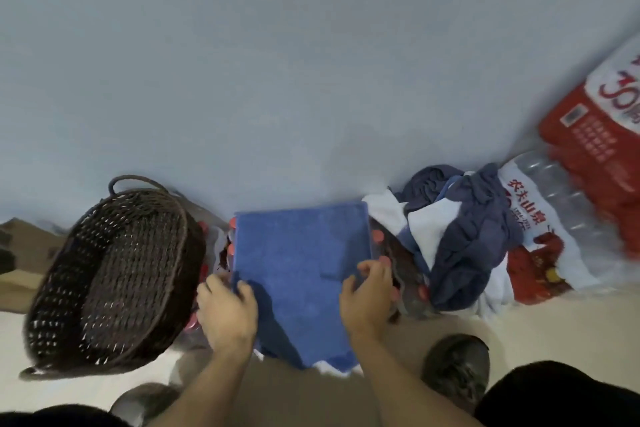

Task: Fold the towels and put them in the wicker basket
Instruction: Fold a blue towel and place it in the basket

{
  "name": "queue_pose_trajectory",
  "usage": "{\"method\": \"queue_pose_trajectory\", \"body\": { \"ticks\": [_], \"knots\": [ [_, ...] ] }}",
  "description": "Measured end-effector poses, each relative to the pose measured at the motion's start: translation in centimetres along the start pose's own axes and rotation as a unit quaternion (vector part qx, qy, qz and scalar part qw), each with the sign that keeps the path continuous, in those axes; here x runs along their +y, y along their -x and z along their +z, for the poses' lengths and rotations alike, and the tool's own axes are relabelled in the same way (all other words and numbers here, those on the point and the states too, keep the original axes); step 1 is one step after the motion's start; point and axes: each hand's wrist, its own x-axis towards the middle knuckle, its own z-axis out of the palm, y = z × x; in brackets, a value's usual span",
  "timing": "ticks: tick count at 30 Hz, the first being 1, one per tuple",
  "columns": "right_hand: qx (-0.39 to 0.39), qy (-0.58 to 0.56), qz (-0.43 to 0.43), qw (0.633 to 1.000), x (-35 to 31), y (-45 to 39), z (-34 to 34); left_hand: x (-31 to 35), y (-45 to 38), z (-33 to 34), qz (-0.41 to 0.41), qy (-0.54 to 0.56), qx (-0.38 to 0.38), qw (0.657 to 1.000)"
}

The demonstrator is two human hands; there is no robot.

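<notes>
A blue towel (298,263) lies spread flat in front of me on a pack of red-capped bottles. My left hand (227,312) grips its near left edge with curled fingers. My right hand (369,291) pinches the near right edge. The dark brown wicker basket (69,291) stands to the left, tipped toward me, with nothing visible inside. A heap of dark blue and white towels (464,236) lies to the right of the blue towel.
A light blue wall (277,80) rises right behind everything. Shrink-wrapped packs of water bottles (554,218) with red labels lean at the right. My shoe (457,367) rests on the beige floor at lower right. Cardboard (20,253) lies at the far left.
</notes>
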Motion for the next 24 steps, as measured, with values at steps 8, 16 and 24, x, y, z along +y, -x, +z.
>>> {"method": "queue_pose_trajectory", "body": {
  "ticks": [8,16,24],
  "knots": [
    [-0.038,-0.085,0.192,0.977,5.1,5.8,-0.5,-4.7,3.0,-0.2,-0.179,-0.006,-0.230,0.957],
    [-0.171,-0.088,0.252,0.948,7.5,2.8,0.0,-5.2,3.1,0.6,-0.204,0.136,-0.189,0.951],
    [-0.117,-0.102,0.248,0.956,8.4,1.1,0.2,-4.6,3.2,0.2,-0.187,0.177,-0.172,0.951]
  ]
}}
